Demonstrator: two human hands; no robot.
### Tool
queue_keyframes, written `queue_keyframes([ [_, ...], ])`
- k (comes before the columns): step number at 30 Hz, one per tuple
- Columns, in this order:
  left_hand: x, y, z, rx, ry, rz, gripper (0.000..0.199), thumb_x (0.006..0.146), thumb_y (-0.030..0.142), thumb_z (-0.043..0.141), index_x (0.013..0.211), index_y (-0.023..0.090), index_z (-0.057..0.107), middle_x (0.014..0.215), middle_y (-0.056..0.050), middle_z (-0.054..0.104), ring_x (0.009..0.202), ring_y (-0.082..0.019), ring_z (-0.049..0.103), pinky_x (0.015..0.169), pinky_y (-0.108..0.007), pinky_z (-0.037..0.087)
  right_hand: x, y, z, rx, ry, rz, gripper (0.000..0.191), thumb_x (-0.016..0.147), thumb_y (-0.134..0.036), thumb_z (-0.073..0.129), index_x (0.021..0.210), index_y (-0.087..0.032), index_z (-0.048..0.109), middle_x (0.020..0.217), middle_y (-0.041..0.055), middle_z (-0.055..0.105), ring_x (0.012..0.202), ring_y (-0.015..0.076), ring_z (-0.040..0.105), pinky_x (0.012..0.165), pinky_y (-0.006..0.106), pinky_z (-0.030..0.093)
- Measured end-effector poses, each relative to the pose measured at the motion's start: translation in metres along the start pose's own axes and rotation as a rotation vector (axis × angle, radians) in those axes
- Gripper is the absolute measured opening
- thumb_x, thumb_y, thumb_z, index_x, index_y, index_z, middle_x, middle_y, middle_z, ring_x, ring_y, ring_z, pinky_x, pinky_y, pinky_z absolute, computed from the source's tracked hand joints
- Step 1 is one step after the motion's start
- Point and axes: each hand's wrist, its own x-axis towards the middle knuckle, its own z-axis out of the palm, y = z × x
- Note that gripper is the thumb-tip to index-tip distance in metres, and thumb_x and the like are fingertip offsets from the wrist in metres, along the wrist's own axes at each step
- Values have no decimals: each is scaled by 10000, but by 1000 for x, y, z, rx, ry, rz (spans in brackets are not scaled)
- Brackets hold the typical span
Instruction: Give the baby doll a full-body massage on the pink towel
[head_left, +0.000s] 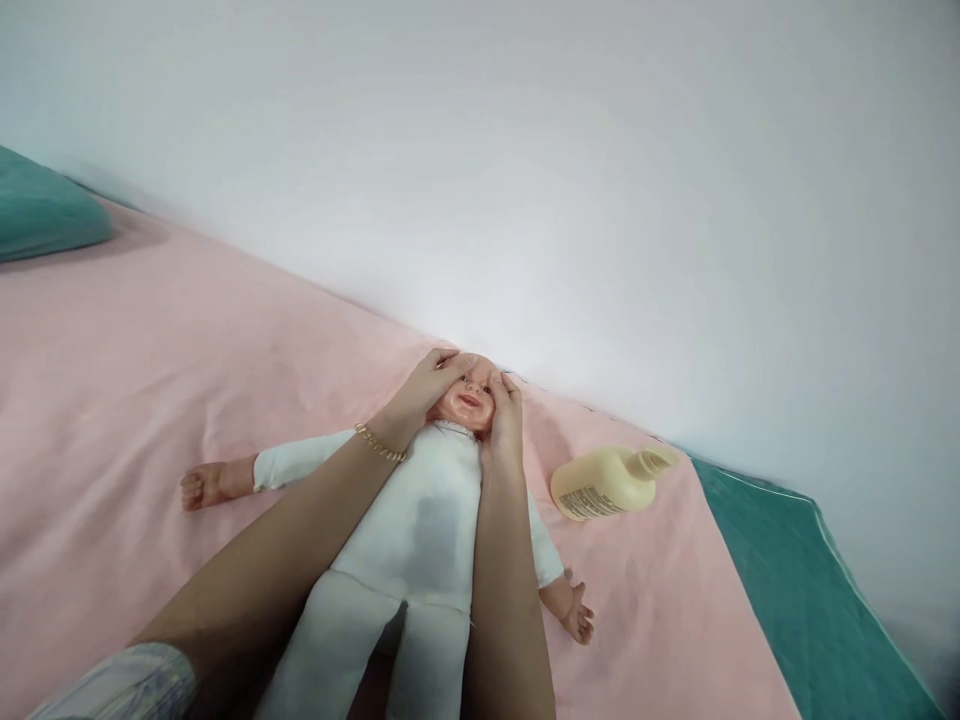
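Observation:
A baby doll (420, 510) with a white cloth body lies on its back, its arms spread and its head away from me. My left hand (427, 388), with a beaded bracelet at the wrist, rests against the left side of the doll's head, the thumb over the brow. Against the right side of the head lies my right hand (505, 405), its thumb beside the doll's eye. Both hands cup the head between them, and the doll's smiling mouth shows in the gap. My forearms run along both sides of its torso.
A yellow pump bottle (604, 483) lies on its side on the pink sheet (225, 350), right of the doll. Green fabric (810, 580) shows at the right, and a green pillow (45, 210) at the far left. A white wall (525, 180) borders the bed.

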Motion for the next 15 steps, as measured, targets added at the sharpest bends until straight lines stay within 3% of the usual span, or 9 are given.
queue_keyframes([
  [5,-1,3,-1,54,14,-34,473,716,314,786,1110,163,571,1231,-144,580,1058,-277,629,880,-396,524,0,0,-2,-61,15,18,597,645,-346,799,1157,-233,514,1077,37,669,921,195,688,751,321,597],
  [10,6,-3,-4,84,38,1,453,688,300,797,1077,159,611,1151,-130,620,1055,-280,622,908,-401,511,2,1,-1,-81,55,20,486,701,-343,740,1123,-233,523,1148,43,639,950,179,679,773,312,591],
  [15,13,-13,-7,70,24,61,414,719,351,771,1059,161,632,1102,-117,650,1075,-270,608,930,-392,500,0,-3,2,-25,50,38,373,744,-337,704,1066,-223,553,1098,40,668,914,173,686,775,314,590],
])
